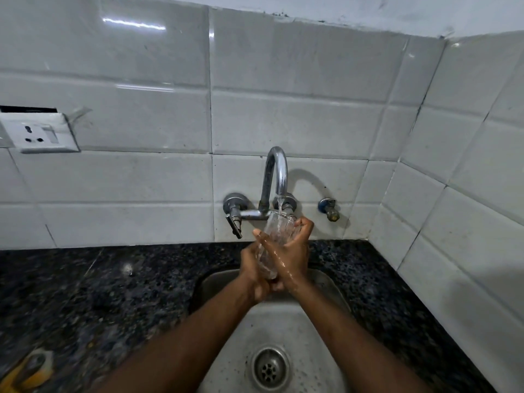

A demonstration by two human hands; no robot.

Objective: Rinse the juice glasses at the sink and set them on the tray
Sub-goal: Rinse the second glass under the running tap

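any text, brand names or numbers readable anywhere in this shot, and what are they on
None can be read.
Socket plate on the tiled wall: holes and a switch, no lettering visible.
Tap and the glass held under it by the left hand and right hand: no markings show.
Yellow object at the counter's lower left: too blurred to tell whether it bears print.

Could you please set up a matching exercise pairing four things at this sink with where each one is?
Things:
1. glass
2. socket
3. drain
4. blue valve

Places:
A. on the wall tiles, far left
B. in the bottom of the sink basin
C. held in both hands under the running tap
D. on the wall, right of the tap

Pairs: 1-C, 2-A, 3-B, 4-D
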